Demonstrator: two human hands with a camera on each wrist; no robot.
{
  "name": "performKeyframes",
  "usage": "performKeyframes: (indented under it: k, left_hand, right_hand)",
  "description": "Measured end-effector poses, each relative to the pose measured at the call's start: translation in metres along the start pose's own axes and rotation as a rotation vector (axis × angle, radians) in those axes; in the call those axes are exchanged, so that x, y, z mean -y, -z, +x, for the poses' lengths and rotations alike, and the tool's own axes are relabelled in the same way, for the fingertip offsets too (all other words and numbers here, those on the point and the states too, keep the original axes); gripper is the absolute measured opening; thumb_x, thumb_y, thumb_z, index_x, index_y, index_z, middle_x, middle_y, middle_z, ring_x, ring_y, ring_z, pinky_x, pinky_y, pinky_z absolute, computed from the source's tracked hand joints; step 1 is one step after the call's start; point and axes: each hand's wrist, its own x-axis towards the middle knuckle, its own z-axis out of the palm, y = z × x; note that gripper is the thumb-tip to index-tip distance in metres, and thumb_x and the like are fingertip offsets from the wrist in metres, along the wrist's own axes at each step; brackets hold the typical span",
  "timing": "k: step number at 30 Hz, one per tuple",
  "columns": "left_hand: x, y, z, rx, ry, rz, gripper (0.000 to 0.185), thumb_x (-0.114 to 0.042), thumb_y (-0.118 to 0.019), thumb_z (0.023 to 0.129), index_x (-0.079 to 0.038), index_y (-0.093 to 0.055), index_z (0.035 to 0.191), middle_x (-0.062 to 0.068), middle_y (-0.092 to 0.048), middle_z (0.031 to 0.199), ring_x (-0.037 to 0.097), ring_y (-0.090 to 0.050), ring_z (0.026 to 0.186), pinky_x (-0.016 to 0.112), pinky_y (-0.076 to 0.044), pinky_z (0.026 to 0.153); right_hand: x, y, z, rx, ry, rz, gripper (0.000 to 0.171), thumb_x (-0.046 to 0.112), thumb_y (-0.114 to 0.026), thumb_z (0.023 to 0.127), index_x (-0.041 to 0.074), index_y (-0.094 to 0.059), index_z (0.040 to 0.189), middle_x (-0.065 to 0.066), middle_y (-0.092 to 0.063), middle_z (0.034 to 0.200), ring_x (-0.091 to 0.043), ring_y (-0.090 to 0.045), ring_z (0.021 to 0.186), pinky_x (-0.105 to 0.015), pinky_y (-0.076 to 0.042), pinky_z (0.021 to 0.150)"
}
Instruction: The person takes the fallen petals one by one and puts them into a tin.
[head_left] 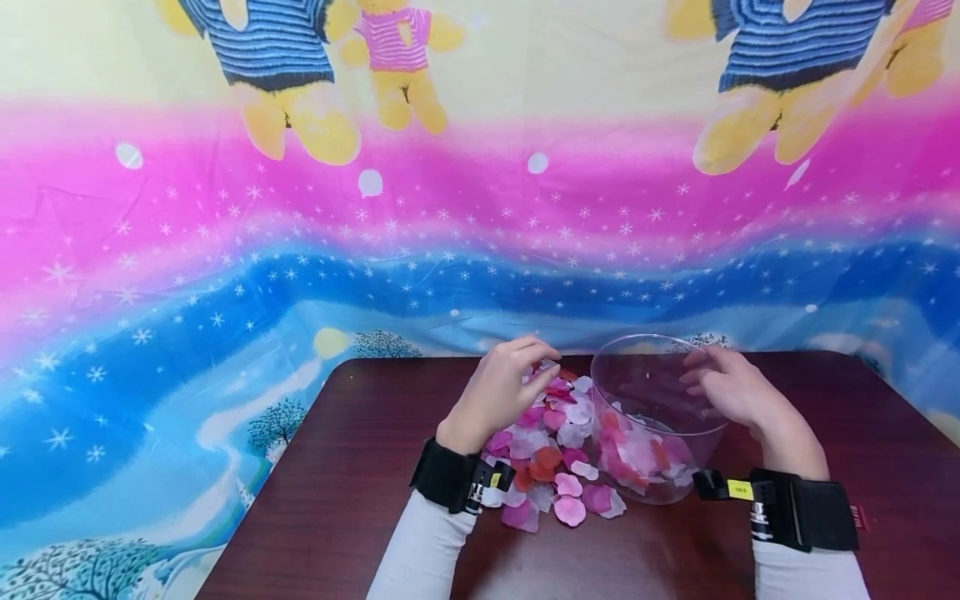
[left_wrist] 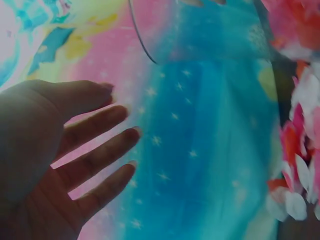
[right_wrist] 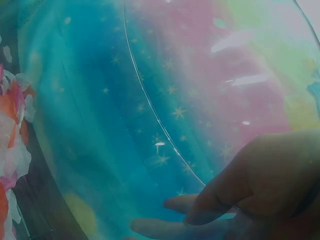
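A heap of pink, red and white petals (head_left: 558,442) lies on the dark brown table (head_left: 360,467). My left hand (head_left: 536,358) hovers over the far side of the heap with loosely bent fingers and holds nothing; the left wrist view shows its palm (left_wrist: 117,120) bare, with petals (left_wrist: 300,165) to the right. A clear plastic bowl (head_left: 645,367) stands tilted just right of the heap, several petals inside it. My right hand (head_left: 697,375) holds the bowl's far right rim. In the right wrist view its thumb and fingers (right_wrist: 175,215) lie at the rim of the bowl (right_wrist: 150,110).
A bright cartoon-bear cloth (head_left: 300,250) hangs behind the table and drapes past its left and right edges. Bare table top shows to the left of the heap and in front of both wrists.
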Motion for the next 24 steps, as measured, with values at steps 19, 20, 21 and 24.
performKeyframes:
  k: [19,20,21,24]
  left_hand:
    - [0.042,-0.054,-0.014,0.413,0.170,0.139,0.021,-0.015,-0.079,0.091,-0.009,-0.078,0.111,0.003,-0.075,0.109,0.019,-0.067,0.103,0.026,-0.054,0.087]
    - [0.042,-0.056,-0.016,0.422,0.186,0.159,0.021,-0.016,-0.080,0.091,-0.010,-0.078,0.110,0.002,-0.074,0.109,0.018,-0.066,0.103,0.026,-0.053,0.086]
    - [0.043,-0.058,-0.018,0.432,0.203,0.180,0.021,-0.017,-0.080,0.090,-0.011,-0.078,0.110,0.002,-0.074,0.109,0.017,-0.065,0.102,0.026,-0.054,0.085]
    - [0.046,-0.062,-0.022,0.442,0.264,0.245,0.021,-0.017,-0.083,0.087,-0.014,-0.079,0.108,0.001,-0.072,0.107,0.015,-0.062,0.100,0.029,-0.054,0.082]
  right_hand:
    - [0.001,0.001,-0.001,0.001,-0.002,0.019,0.043,0.006,-0.029,0.105,-0.014,-0.035,0.142,-0.040,-0.052,0.134,-0.054,-0.055,0.121,-0.051,-0.058,0.083]
    - [0.000,0.001,-0.001,0.002,-0.003,0.019,0.043,0.006,-0.029,0.105,-0.014,-0.035,0.142,-0.040,-0.052,0.134,-0.054,-0.055,0.121,-0.051,-0.058,0.083]
    - [0.000,0.001,-0.001,0.003,-0.003,0.019,0.043,0.006,-0.029,0.105,-0.014,-0.035,0.142,-0.040,-0.052,0.135,-0.054,-0.055,0.121,-0.051,-0.058,0.083]
    - [0.000,0.001,-0.002,0.003,-0.002,0.020,0.043,0.006,-0.029,0.105,-0.014,-0.035,0.142,-0.040,-0.052,0.134,-0.054,-0.055,0.121,-0.050,-0.059,0.082]
